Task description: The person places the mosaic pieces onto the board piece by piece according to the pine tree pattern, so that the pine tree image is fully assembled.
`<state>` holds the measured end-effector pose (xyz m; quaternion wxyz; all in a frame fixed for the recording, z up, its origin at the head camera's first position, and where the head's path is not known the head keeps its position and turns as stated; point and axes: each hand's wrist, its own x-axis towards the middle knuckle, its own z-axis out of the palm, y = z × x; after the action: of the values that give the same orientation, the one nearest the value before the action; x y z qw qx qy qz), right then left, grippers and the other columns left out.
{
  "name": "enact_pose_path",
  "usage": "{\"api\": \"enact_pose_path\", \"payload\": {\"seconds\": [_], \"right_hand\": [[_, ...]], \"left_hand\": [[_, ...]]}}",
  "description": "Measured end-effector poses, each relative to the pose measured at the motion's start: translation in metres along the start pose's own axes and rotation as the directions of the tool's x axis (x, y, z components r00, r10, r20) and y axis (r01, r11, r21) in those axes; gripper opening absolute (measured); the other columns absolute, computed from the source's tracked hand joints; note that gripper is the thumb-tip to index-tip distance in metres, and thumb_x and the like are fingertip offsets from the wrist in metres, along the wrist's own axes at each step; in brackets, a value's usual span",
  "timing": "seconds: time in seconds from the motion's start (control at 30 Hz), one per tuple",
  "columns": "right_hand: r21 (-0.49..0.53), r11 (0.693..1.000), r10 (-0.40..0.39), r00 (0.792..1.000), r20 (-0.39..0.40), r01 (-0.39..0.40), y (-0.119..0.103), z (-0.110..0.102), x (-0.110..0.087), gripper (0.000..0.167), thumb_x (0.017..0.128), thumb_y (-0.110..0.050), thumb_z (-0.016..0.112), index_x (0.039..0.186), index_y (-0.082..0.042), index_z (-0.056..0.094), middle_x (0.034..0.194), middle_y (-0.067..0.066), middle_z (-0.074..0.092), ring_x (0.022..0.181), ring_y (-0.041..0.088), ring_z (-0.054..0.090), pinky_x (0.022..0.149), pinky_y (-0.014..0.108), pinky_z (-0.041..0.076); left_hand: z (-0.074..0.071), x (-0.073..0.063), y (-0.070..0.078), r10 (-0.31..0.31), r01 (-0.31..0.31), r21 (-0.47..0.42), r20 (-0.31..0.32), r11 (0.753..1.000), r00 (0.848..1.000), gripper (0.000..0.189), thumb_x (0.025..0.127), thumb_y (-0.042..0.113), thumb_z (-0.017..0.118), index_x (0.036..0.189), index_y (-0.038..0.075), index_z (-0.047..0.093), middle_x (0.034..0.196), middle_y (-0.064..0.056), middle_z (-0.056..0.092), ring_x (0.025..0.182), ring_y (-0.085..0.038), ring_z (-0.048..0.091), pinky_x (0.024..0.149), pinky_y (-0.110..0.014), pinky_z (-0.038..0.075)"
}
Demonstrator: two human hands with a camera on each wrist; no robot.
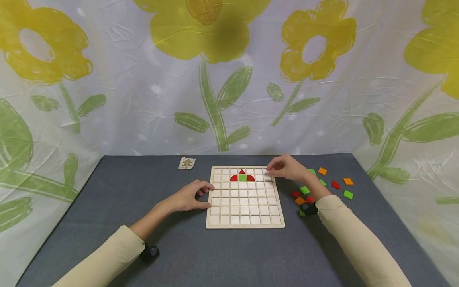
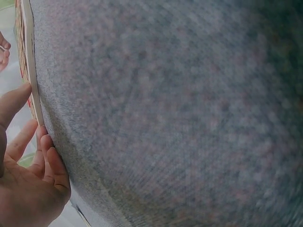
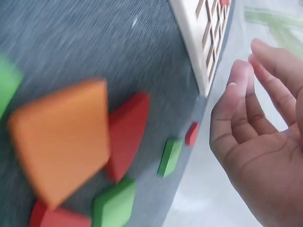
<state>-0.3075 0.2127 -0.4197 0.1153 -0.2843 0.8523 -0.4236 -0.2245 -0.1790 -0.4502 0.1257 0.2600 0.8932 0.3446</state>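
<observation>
A pale wooden grid board (image 1: pixel 245 228) lies flat on the table. Near its far edge, a green square (image 1: pixel 242 177) has a red triangle (image 1: pixel 242 172) above it and a red curved-edge piece (image 1: pixel 234 178) on its left, with another red curved-edge piece (image 1: pixel 251 178) on its right. My left hand (image 1: pixel 189 196) touches the board's left edge with spread thumb and index finger. Over the far right corner hovers my right hand (image 1: pixel 287 167), fingers bent. No piece shows between its fingertips in the right wrist view (image 3: pixel 265 118).
Right of the board lie scattered green, red and orange pieces, including an orange square (image 1: pixel 322 171), a red piece (image 1: pixel 335 185) and a green square (image 1: pixel 348 194). A small picture card (image 1: pixel 187 163) lies beyond the board's left corner. A flower-printed curtain (image 1: pixel 143 99) hangs behind the table.
</observation>
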Motion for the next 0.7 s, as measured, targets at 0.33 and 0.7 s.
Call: {"api": "enact_pose_path", "payload": {"seconds": [0.33,0.7], "right_hand": [[0.015,0.997,0.078,0.997,0.002,-0.078,0.011,-0.022,-0.032,0.023,0.095,-0.007,0.073,0.113,0.007,0.069,0.109,0.017,0.068,0.094,0.031,0.065,0.082,0.039,0.054],[-0.014,0.999,0.047,0.997,0.061,-0.046,0.022,-0.034,-0.070,0.023,0.095,-0.004,0.073,0.113,0.010,0.067,0.097,0.013,0.070,0.090,0.035,0.065,0.080,0.035,0.055]], "left_hand": [[0.000,0.000,0.000,-0.002,0.002,-0.003,0.003,1.000,1.000,0.051,0.091,0.020,0.081,0.134,0.006,0.060,0.115,-0.008,0.054,0.105,-0.029,0.057,0.093,-0.048,0.047],[0.000,0.000,0.001,0.003,-0.003,0.000,0.004,1.000,1.000,0.051,0.091,0.020,0.081,0.134,0.005,0.059,0.114,-0.008,0.054,0.104,-0.030,0.057,0.093,-0.048,0.047]]}}
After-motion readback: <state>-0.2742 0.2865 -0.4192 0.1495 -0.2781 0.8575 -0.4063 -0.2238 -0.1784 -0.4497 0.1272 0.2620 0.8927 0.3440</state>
